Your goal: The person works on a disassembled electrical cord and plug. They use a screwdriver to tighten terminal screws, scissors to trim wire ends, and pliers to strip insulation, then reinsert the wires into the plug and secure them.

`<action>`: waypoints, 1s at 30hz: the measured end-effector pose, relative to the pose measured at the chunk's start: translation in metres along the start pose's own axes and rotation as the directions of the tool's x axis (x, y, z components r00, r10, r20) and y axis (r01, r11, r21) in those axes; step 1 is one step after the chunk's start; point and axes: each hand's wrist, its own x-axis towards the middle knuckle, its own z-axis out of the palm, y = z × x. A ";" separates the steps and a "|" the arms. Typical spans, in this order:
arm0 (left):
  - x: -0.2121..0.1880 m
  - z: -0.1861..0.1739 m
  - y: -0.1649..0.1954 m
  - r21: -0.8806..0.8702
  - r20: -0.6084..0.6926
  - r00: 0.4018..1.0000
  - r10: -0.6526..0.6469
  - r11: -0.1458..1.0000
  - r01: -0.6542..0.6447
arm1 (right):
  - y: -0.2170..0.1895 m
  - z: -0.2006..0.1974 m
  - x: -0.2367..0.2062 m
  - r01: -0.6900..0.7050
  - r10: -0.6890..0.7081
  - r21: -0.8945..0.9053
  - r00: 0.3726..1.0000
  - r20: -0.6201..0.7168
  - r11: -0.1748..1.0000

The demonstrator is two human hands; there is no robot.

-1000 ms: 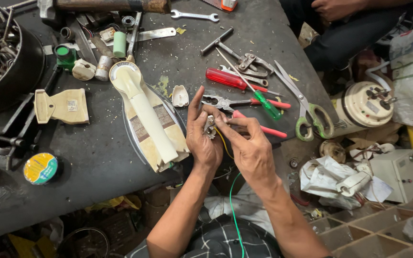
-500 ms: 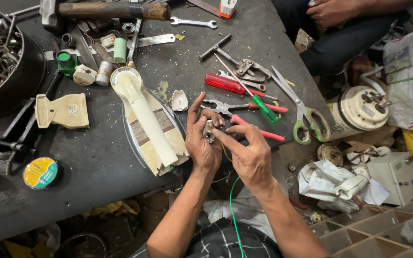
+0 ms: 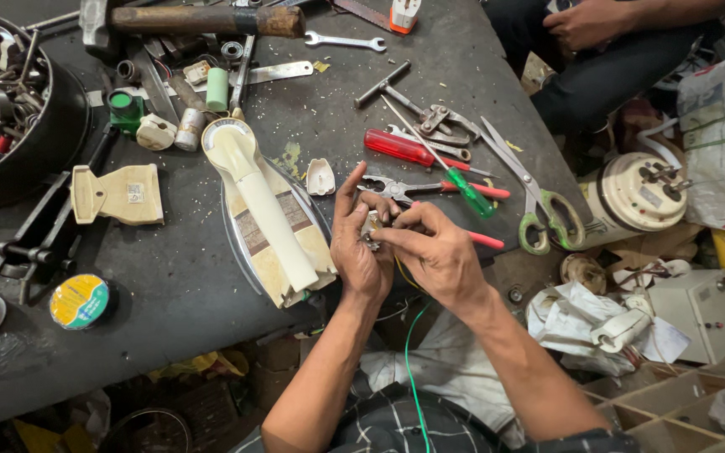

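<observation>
My left hand (image 3: 357,243) and my right hand (image 3: 435,252) meet at the front edge of a dark workbench (image 3: 169,294). Between their fingertips they pinch a small metal electrical part (image 3: 372,229), mostly hidden by fingers. A yellow wire and a green wire (image 3: 410,352) run down from the part toward my lap. Just left of my left hand lies an opened cream clothes iron (image 3: 266,210) on its soleplate. A small white plug cover (image 3: 320,177) rests above my hands.
Red-handled pliers (image 3: 430,189), a red screwdriver (image 3: 404,149), a green screwdriver (image 3: 455,172), scissors (image 3: 534,201) and a wrench (image 3: 346,39) lie beyond my hands. A hammer (image 3: 195,18), a black bowl of scrap (image 3: 52,134), a tape roll (image 3: 80,300) sit left. Another person's hand (image 3: 585,21) is top right.
The view has shifted slightly. Both hands stay together on the small part, fingers adjusting a little; nothing was picked up or put down.
</observation>
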 end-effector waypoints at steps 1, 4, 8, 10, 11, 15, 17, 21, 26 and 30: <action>0.000 0.000 0.000 -0.008 -0.004 1.000 -0.005 1.000 0.005 | 0.001 -0.001 0.000 0.010 -0.010 -0.014 1.000 0.019 1.000; 0.000 -0.001 0.001 0.005 -0.016 1.000 -0.013 1.000 0.013 | 0.002 -0.002 0.001 0.014 -0.011 -0.038 0.998 0.057 0.999; 0.000 -0.003 0.000 -0.029 -0.022 0.999 -0.028 0.999 0.027 | 0.001 0.001 0.002 -0.036 0.035 0.009 0.998 0.048 0.999; 0.000 -0.004 0.000 -0.036 -0.031 0.999 -0.035 0.999 0.034 | 0.001 0.002 0.006 -0.043 0.042 0.020 0.998 0.045 0.999; 0.000 -0.004 0.000 -0.036 -0.027 0.999 -0.028 0.999 0.027 | 0.001 0.002 0.007 -0.045 0.044 0.012 0.998 0.046 0.999; 0.001 -0.005 -0.001 -0.019 -0.019 1.000 -0.002 1.000 0.001 | -0.002 0.001 0.012 -0.089 0.093 -0.063 0.994 0.056 0.994; 0.002 -0.005 0.000 -0.013 -0.023 1.000 -0.001 1.000 0.000 | -0.005 0.001 0.013 -0.047 0.050 -0.105 0.999 0.021 0.993; 0.001 -0.002 0.000 -0.033 -0.007 1.000 0.012 0.999 -0.012 | -0.008 -0.002 0.015 -0.041 0.043 -0.173 0.999 0.007 0.984; 0.001 0.000 0.000 -0.042 -0.018 1.000 0.003 0.999 -0.004 | -0.007 -0.008 0.020 -0.034 0.052 -0.186 0.994 0.092 0.982; 0.001 -0.003 0.001 -0.046 -0.005 1.000 0.004 0.999 -0.004 | -0.007 -0.011 0.022 -0.021 0.055 -0.209 0.986 0.159 0.978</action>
